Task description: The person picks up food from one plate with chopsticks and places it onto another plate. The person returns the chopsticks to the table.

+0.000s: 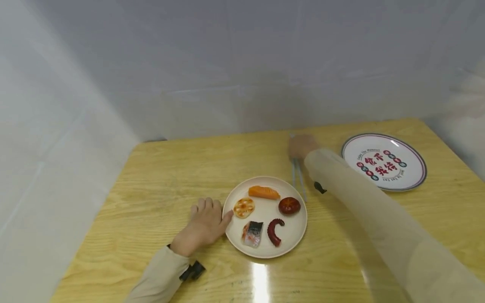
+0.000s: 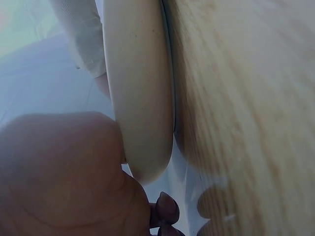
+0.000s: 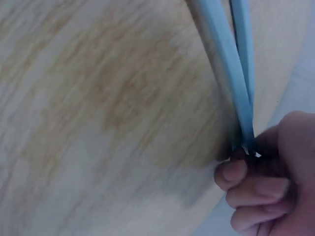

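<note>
A cream plate (image 1: 265, 252) holds toy food: an orange piece (image 1: 264, 192), a round slice with holes (image 1: 244, 208), a silver-skinned fish piece (image 1: 252, 234), a curled dark red tentacle (image 1: 275, 232) and a brown mushroom cap (image 1: 289, 205). My left hand (image 1: 206, 221) rests at the plate's left side, its thumb over the rim and its other fingers on the table. Beyond the plate, my blurred right hand (image 1: 302, 146) pinches a pair of light blue chopsticks (image 3: 229, 64) where they meet. They spread apart toward the mushroom side of the plate.
A white plate (image 1: 411, 168) with a dark rim and red lettering stands at the right, beyond my right sleeve (image 1: 373, 212). Everything sits on a wooden table (image 1: 166, 181) bounded by pale sheeting (image 1: 197, 84) at the back and left.
</note>
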Available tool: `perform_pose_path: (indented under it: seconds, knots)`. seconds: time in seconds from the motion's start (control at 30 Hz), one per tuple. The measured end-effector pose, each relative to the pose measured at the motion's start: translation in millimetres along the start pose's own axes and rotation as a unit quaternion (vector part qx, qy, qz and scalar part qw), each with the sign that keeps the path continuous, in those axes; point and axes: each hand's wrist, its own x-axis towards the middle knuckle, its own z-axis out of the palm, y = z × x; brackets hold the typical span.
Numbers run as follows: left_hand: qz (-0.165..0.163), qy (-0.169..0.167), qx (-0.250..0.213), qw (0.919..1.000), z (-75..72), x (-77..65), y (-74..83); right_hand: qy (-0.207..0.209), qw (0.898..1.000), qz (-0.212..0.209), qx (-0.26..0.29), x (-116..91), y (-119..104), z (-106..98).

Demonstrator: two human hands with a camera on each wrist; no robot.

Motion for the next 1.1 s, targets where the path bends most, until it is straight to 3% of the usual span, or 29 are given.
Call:
perform_pose_path:
  seconds: [0.23,0.5,0.77,1.1]
  knots:
    - [0.001,-0.001,0.002,1.0000,-0.1,-1.1,1.0,0.012,0.999,0.045,0.004,-4.3,-3.1,1.7]
    - [0.001,0.001,0.005,1.0000,-0.4,-1.6,2.9,0.032,0.998,0.062,-0.001,4.8,1.6,9.1]
    - [0.003,-0.002,0.006,1.0000,-1.2,-1.1,3.1,0.022,0.999,0.036,0.016,-2.3,-1.9,7.6]
    - [0.003,-0.006,0.009,0.9999,0.8,1.3,4.2,0.020,0.998,-0.006,-0.067,2.7,-3.3,10.3]
